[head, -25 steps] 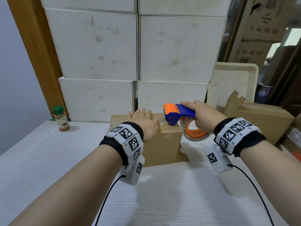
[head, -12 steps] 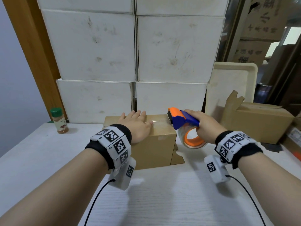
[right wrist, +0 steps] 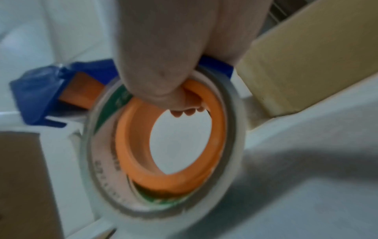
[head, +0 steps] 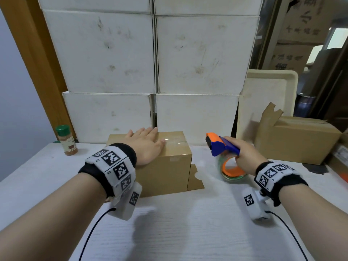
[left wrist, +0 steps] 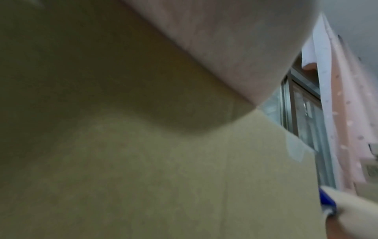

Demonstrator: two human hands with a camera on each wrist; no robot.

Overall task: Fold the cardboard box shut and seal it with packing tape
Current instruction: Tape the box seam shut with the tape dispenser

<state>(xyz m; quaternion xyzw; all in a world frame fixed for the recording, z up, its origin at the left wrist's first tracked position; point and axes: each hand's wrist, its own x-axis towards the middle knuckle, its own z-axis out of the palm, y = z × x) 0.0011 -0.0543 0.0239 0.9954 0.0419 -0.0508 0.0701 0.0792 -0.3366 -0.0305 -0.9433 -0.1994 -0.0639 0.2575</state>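
Observation:
A small brown cardboard box (head: 165, 170) stands closed on the white table, with a strip of clear tape (head: 174, 141) across its top. My left hand (head: 145, 146) lies flat on the top with straight fingers. A loose flap (head: 194, 178) sticks out at the box's lower right. My right hand (head: 243, 155) grips a blue and orange tape dispenser (head: 221, 145) with a roll of clear tape (head: 230, 169), held in the air to the right of the box and apart from it. In the right wrist view my fingers (right wrist: 180, 103) curl through the orange core (right wrist: 167, 142).
White cartons (head: 150, 72) are stacked against the back. A spice jar with a green lid (head: 66, 140) stands at the left. A second brown box (head: 297, 140) and a cream tray (head: 269, 95) stand at the right. Wrist cables trail over the white table (head: 188, 232).
My right hand has carried the tape dispenser off the box's top edge, to the right and a little down. My left hand stays flat on the box.

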